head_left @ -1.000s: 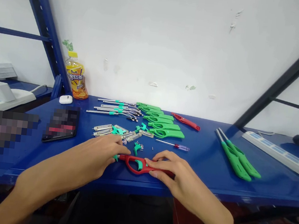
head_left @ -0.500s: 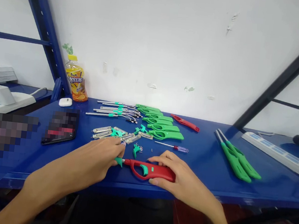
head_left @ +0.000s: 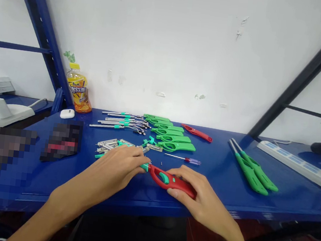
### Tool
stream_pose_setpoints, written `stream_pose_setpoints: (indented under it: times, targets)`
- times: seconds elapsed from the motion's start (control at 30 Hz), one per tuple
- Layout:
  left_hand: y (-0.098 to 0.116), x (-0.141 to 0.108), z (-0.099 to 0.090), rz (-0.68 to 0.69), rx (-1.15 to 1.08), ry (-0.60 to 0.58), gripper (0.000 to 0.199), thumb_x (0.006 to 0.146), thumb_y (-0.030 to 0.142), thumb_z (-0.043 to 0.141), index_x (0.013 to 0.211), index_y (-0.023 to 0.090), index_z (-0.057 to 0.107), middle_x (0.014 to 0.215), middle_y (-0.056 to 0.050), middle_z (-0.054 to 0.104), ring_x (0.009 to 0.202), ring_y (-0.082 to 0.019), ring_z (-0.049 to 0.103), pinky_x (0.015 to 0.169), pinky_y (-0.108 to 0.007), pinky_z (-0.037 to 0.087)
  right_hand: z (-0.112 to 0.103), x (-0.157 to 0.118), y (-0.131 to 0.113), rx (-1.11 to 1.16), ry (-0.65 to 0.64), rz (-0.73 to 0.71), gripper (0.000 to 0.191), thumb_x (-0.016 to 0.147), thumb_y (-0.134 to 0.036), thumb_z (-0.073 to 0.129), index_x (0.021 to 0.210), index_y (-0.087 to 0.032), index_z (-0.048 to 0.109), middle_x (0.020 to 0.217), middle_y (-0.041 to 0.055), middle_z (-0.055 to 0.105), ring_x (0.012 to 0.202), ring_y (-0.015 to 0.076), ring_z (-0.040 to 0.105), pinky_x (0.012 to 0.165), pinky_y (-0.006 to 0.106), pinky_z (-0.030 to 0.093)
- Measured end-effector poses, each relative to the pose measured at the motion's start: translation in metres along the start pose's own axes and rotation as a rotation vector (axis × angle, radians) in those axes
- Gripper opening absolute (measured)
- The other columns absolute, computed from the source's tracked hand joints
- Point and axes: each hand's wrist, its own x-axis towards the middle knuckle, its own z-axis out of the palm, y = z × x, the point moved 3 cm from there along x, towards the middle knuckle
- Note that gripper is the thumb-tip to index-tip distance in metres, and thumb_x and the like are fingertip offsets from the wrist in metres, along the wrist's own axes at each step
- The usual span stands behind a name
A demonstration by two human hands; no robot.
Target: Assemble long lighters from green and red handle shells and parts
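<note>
A red long-neck lighter (head_left: 180, 186) with a teal trigger is held between both hands, tilted with its nozzle end up to the left. My right hand (head_left: 196, 186) wraps round the rear of its red handle. The fingers of my left hand (head_left: 123, 164) are closed on the teal collar (head_left: 145, 167) and nozzle end, and hide most of the metal tube. Just beyond the hands lie clear gas tanks (head_left: 154, 147), teal triggers (head_left: 149, 140) and a screwdriver (head_left: 192, 161) with a purple handle.
Metal nozzles with wires (head_left: 116, 126) and green handle shells (head_left: 175, 139) lie in rows by the wall, beside a red shell (head_left: 196, 133). Two green lighters (head_left: 249, 171) and a power strip (head_left: 297, 163) are at right. A drink bottle (head_left: 79, 92) and earbud case (head_left: 67, 113) stand left.
The teal collar has come up against the red handle's front, covering the metal gap seen before. The lighter has tilted, and both hands have shifted right.
</note>
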Motion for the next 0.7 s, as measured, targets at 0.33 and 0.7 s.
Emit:
stream_pose_setpoints:
  times: [0.33, 0.7]
  targets:
    - [0.001, 0.013, 0.028, 0.110, 0.026, 0.059, 0.029, 0.107, 0.009, 0.055, 0.130, 0.014, 0.072, 0.102, -0.008, 0.077, 0.090, -0.029, 0.072, 0.082, -0.044, 0.053, -0.005, -0.001, 0.000, -0.053, 0.029, -0.002, 0.026, 0.110, -0.046, 0.065, 0.127, -0.031, 0.078, 0.093, -0.0010, 0.058, 0.081, 0.0172, 0.057, 0.076, 0.030, 0.040]
    - [0.019, 0.014, 0.024, 0.190, -0.050, 0.219, 0.033, 0.105, 0.001, 0.049, 0.127, 0.009, 0.071, 0.097, -0.009, 0.080, 0.083, -0.025, 0.072, 0.075, -0.040, 0.054, -0.014, -0.004, 0.014, 0.051, 0.037, -0.016, 0.033, 0.108, -0.052, 0.066, 0.129, -0.031, 0.081, 0.089, -0.0004, 0.060, 0.082, 0.0177, 0.056, 0.076, 0.030, 0.041]
